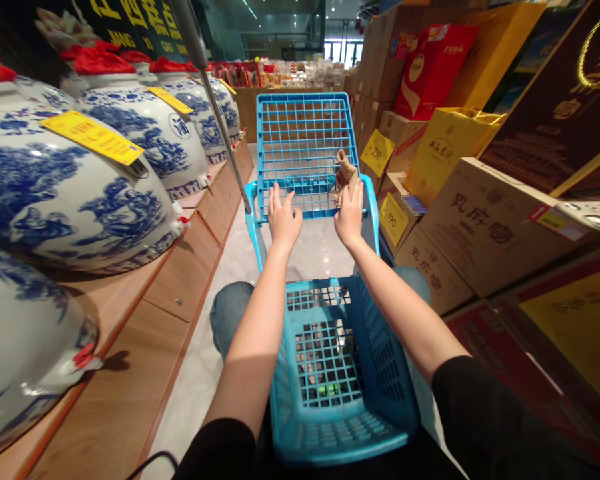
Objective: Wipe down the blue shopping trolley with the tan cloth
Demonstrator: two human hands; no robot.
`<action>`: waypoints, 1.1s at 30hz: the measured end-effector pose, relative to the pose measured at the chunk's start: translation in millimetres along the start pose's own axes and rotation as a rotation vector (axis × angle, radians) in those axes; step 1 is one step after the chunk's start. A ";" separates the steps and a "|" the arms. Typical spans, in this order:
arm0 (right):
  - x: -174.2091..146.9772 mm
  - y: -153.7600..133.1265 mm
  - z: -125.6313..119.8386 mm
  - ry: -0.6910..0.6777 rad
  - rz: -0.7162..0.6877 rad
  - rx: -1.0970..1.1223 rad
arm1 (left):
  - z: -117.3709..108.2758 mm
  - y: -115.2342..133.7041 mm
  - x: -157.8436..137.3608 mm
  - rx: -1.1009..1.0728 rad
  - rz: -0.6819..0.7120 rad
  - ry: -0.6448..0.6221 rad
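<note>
Shop aisle, pale glossy floor [315, 250]. Blue cart [374, 213] sits right in front of you: basket [343, 453] between your knees [233, 310], grid panel [303, 97] raised beyond it. Your left hand [284, 217] is spread wide, nothing in it, at the panel's lower left. Right hand [349, 217]: fingers extended over brown cloth [347, 168], panel's lower right; can't tell if it's gripping. Metal pole [224, 127] leans by the cart's left side. Farther out: blue-and-white jars [60, 180] on wooden cabinets [177, 263] left, stacked cartons [495, 223] right.
</note>
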State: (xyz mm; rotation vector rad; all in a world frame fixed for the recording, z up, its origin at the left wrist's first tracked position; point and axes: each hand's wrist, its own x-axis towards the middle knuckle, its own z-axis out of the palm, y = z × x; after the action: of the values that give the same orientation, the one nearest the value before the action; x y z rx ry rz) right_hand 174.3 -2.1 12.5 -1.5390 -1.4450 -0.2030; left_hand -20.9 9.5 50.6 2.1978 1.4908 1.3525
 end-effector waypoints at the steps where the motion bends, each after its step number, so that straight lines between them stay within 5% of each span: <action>1: -3.5 -4.3 4.4 -0.027 -0.012 -0.001 | -0.1 0.7 0.0 0.002 -0.001 0.000; 7: -2.4 -12.9 12.8 -0.120 -0.154 0.093 | -3.2 -1.1 1.0 -0.001 -0.008 0.003; 13: 11.2 12.6 -4.2 0.040 -0.047 0.112 | 0.2 -6.8 3.3 -0.039 0.012 0.000; 20: -5.4 -25.4 17.9 -0.138 -0.257 0.111 | 0.2 -6.0 1.8 -0.019 0.020 0.018; 28: 11.5 10.5 -11.1 0.014 -0.010 0.050 | 3.5 -7.5 3.3 -0.033 0.024 0.021; 33: -10.2 -26.6 21.6 -0.215 -0.349 0.128 | 5.1 -2.6 2.7 -0.044 0.012 0.028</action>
State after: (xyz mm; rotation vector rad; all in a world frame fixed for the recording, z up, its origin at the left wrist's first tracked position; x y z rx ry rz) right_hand 139.0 1.6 8.3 -1.2264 -1.8578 -0.1513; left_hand -18.6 14.6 47.7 2.1729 1.4452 1.4111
